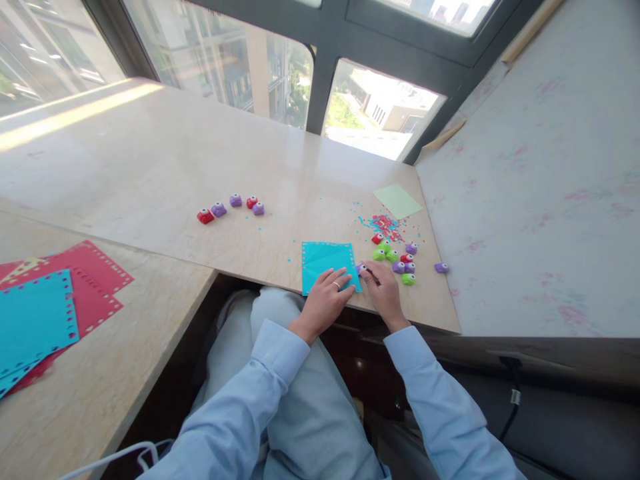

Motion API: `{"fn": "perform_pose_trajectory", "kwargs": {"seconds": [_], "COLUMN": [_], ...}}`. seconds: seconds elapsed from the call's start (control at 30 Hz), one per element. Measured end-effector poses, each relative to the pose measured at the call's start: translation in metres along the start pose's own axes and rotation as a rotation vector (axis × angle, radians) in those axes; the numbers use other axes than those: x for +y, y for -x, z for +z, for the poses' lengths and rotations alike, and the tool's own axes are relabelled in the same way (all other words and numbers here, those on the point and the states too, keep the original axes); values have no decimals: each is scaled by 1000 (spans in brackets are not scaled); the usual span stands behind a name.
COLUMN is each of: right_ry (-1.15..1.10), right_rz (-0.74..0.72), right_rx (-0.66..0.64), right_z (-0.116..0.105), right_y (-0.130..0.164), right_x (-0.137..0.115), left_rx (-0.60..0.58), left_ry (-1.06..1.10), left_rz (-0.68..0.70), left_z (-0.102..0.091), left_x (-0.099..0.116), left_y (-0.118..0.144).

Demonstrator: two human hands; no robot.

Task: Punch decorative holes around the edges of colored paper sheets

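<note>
Teal paper (325,261) pinned flat under both hands (327,297).

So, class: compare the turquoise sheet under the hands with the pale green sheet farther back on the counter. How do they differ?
The turquoise sheet has punched holes along its edges; the pale green sheet shows none. The turquoise sheet is larger and lies square at the counter's front edge, while the pale green sheet lies turned at an angle. The left hand rests on the turquoise sheet; nothing touches the green one. Both lie flat on the counter.

Teal card (327,262) (hole-dotted edges), pale green sheet (397,201)
</note>
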State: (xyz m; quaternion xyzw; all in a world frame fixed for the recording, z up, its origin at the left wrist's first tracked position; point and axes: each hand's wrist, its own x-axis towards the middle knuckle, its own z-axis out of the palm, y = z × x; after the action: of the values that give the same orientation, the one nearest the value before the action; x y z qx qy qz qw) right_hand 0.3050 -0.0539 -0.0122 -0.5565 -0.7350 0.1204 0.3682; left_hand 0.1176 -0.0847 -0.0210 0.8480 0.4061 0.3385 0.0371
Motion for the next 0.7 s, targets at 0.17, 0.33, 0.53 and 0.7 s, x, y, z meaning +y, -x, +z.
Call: {"fn": "perform_pose_trajectory", "kwargs": {"seconds": [0.17,0.33,0.53,0.7], "right_ry": [-3,-8,-8,-3], "right_rz": [-5,0,6,14], "right_rx": [0,-5,-3,4], "right_z": [0,-1,-3,-3], "right_y": [-1,-1,-2,-1], "right_x": [-2,-3,-6,-8], "left_rx": [-30,-57,-72,-70], "left_ry": [-20,-40,-28,-18], "left_rz": [12,49,83,120], "left_z": [-1,-1,-4,-5], "left_x": [-6,-12,-9,-1], "left_y": [-5,-12,-10,-3]}}
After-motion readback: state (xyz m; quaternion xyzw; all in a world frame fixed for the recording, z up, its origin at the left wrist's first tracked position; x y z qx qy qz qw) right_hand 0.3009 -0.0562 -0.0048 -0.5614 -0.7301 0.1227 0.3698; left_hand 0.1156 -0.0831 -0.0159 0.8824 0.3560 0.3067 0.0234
